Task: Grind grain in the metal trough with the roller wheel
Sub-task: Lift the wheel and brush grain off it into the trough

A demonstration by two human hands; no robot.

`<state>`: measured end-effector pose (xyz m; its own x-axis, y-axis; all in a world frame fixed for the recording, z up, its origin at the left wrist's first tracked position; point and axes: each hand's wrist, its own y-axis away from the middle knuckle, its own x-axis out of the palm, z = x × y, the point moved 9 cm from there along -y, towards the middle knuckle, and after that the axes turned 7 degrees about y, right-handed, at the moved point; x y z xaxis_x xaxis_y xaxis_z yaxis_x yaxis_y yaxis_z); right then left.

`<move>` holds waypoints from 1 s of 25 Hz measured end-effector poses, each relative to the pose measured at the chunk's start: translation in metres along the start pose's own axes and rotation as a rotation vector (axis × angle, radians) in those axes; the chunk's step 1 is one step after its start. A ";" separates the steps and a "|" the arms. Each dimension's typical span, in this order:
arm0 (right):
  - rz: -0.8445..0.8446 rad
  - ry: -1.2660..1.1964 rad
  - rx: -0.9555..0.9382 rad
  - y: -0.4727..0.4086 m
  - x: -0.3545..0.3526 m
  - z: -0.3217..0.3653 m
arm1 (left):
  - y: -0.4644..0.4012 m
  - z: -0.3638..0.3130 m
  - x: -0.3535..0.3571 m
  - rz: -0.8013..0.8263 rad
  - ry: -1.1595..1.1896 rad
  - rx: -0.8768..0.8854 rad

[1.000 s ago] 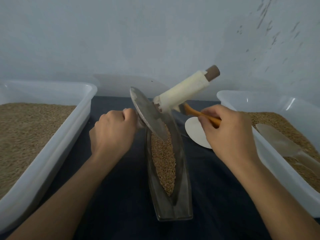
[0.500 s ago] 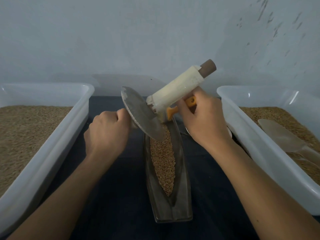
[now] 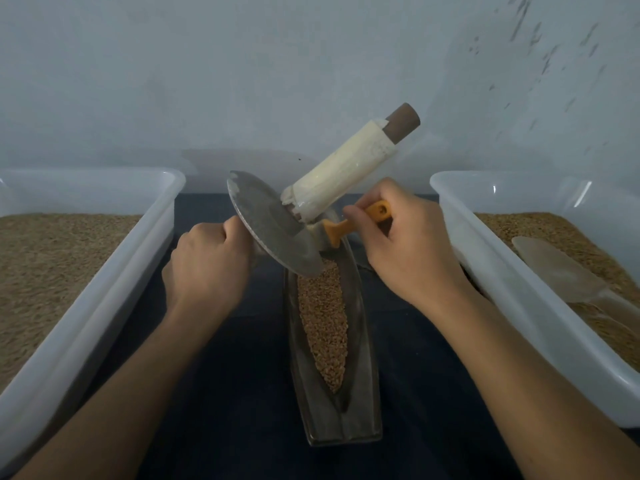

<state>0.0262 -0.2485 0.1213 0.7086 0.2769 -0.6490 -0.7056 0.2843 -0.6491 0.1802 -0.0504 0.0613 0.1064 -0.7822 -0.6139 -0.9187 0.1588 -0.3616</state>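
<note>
A narrow metal trough (image 3: 349, 403) is lying lengthwise on a dark desk (image 3: 242, 393), running away from the person, with a long heap of brown grain (image 3: 323, 323) filling its groove. The roller wheel (image 3: 273, 225), a flat grey metal disc, is tilting over the trough's far end, its lower edge dipping right at the top of the grain. The wheel's right-hand handle (image 3: 349, 168), wrapped in cream tape with a brown wooden tip, is pointing up and to the right, free of any grasp. The left hand (image 3: 207, 268) is closing in a fist just left of the disc, apparently around the handle on that side, though the handle itself is hidden behind the fingers. The right hand (image 3: 405, 247) is pinching a small orange-handled tool (image 3: 360, 218) between thumb and fingers, its front end reaching in under the taped handle beside the disc. Flanking the trough, a white plastic tub (image 3: 114, 278) on the left and another tub (image 3: 512, 289) on the right are each holding a bed of grain; a pale scoop (image 3: 561, 271) is resting in the right one. A plain grey wall (image 3: 242, 81) is standing behind.
</note>
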 end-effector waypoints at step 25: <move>0.075 0.127 -0.032 0.010 0.007 0.008 | 0.006 -0.012 -0.001 0.004 -0.045 0.160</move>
<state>0.0240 -0.2366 0.1130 0.6490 0.1775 -0.7398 -0.7578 0.2373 -0.6078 0.1706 -0.0559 0.0681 0.1231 -0.7545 -0.6446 -0.8472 0.2584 -0.4643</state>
